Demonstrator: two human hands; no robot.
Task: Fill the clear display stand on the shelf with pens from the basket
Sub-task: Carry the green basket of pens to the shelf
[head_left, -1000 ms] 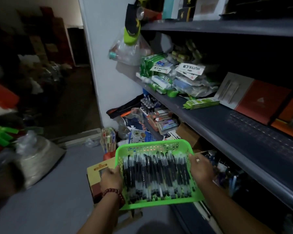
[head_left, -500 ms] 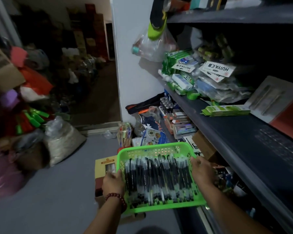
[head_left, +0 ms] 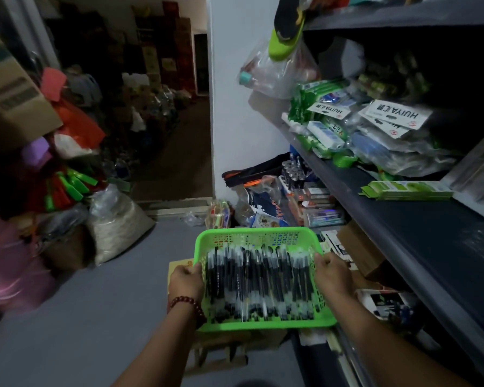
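The left hand (head_left: 186, 280) and right hand (head_left: 333, 275) each curled over a side rim of the green basket (head_left: 252, 233), holding it up. Black pens (head_left: 257, 283) lay packed inside the basket. A dark shelf (head_left: 403, 219) ran right of the basket.

A person holds a green basket (head_left: 259, 236) full of black pens (head_left: 259, 286) above a grey floor (head_left: 95, 317). The left hand (head_left: 185, 280) grips its left rim, the right hand (head_left: 333, 273) its right rim. A dark shelf (head_left: 419, 227) with packaged goods (head_left: 375, 135) runs along the right.
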